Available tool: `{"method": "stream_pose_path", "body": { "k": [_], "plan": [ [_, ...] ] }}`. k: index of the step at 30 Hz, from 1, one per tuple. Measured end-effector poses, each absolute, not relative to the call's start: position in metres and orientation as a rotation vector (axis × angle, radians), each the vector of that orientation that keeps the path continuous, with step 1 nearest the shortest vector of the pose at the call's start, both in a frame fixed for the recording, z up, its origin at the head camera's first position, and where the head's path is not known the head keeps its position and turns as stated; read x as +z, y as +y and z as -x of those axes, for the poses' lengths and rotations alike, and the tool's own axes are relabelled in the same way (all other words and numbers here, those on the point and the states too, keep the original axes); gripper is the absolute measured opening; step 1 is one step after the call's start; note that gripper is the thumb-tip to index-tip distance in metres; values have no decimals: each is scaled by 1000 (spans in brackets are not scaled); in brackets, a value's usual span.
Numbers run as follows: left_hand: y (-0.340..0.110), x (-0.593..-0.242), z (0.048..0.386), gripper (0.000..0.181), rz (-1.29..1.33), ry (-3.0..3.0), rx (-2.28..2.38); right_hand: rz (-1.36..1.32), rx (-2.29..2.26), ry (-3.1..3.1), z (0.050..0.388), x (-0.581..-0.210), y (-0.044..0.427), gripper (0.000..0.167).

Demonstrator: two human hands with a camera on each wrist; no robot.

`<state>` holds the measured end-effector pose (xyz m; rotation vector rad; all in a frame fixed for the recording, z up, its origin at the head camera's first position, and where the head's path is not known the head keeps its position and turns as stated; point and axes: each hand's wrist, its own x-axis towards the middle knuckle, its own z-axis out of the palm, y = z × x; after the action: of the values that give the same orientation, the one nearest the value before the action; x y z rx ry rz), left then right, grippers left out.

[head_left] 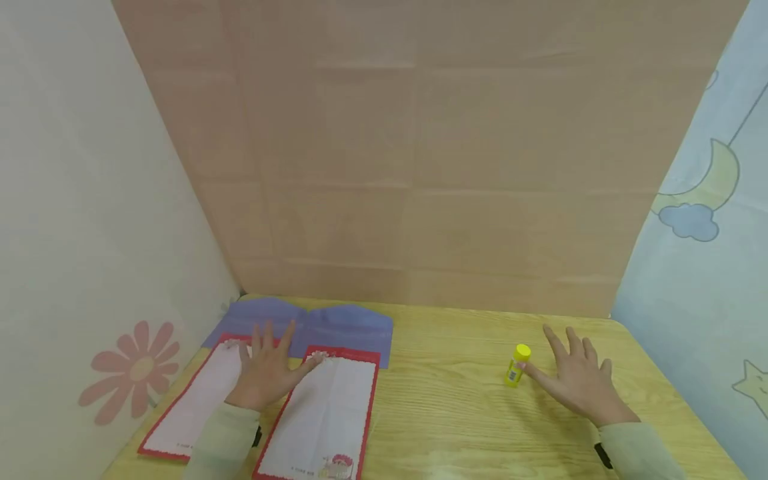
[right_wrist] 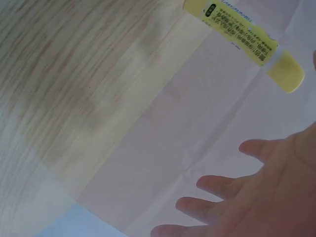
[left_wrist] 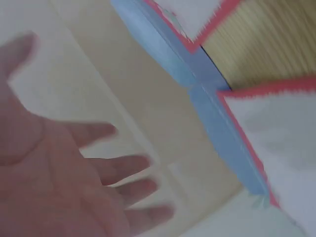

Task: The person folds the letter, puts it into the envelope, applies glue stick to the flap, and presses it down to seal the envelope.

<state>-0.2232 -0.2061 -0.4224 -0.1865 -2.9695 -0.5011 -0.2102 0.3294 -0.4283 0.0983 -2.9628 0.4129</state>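
Pale cloth sleeves come nearest to the camera, one on each side of the upright yellow plastic glue stick. Left of this stick, two white paper sheets with red borders lie on the light wooden table; above them is the left hand, fingers spread, holding nothing. Just right of the stick is the right hand, also spread and without load. Farther left of the stick, partly under the sheets, are blue-violet paper pieces with curved edges. Behind the stick rises a creased brown backdrop.

For gripping the stick well, I would judge that fingers should close gently around its body, since a narrow cylinder may tip easily. In the head view the right thumb overlaps the stick; the right wrist view shows a gap there, and black print on the label. Only the left wrist view shows the left palm, bare.
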Motion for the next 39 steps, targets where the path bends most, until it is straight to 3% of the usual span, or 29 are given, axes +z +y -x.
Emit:
{"method": "stream_pose_path", "body": {
  "k": [5, 12, 15, 24, 31, 39],
  "plan": [
    [-207, -429, 223, 78, 229, -3018, -639, -98, 420, -2842, 210, -425, 326, 91],
    [-202, -438, 222, 31, 161, -3036, -791, -142, 540, -2587, 200, -408, 308, 27],
    [-199, -441, 220, 20, 90, -3026, -863, -240, 588, -2510, 195, -403, 296, 11],
    [-193, -447, 219, 32, 38, -3049, -812, -534, 877, -2497, 184, -404, 257, 15],
    [-191, -452, 224, 63, 1, -3112, -790, -610, 1033, -2600, 185, -408, 237, 14],
    [-189, -463, 231, 76, -25, -3159, -702, -635, 1092, -2705, 185, -415, 226, 13]
  ]
}}
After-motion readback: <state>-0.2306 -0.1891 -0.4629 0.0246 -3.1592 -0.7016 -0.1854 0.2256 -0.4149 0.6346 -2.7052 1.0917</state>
